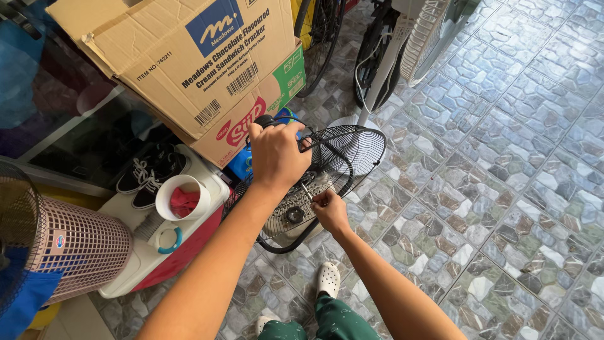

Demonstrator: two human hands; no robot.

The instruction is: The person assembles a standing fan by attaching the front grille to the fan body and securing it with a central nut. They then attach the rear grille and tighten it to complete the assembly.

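A black wire fan guard (352, 151) stands tilted on the tiled floor in front of me, with the fan's round hub (294, 215) showing behind its mesh. My left hand (274, 154) grips the top rim of the guard from above. My right hand (329, 209) is lower, its fingers pinched on the wire rim near the middle of the fan. What it pinches is too small to tell. A blue object (241, 164) sits just behind the fan, partly hidden by my left hand.
Stacked cardboard boxes (189, 56) stand behind the fan. A red-and-white cooler box (189, 245) at left carries black shoes (148, 173), a white cup (182, 196) and a brush. A pink mesh basket (82, 249) lies far left. Another standing fan (402, 50) is behind. My white clog (328, 278) is below.
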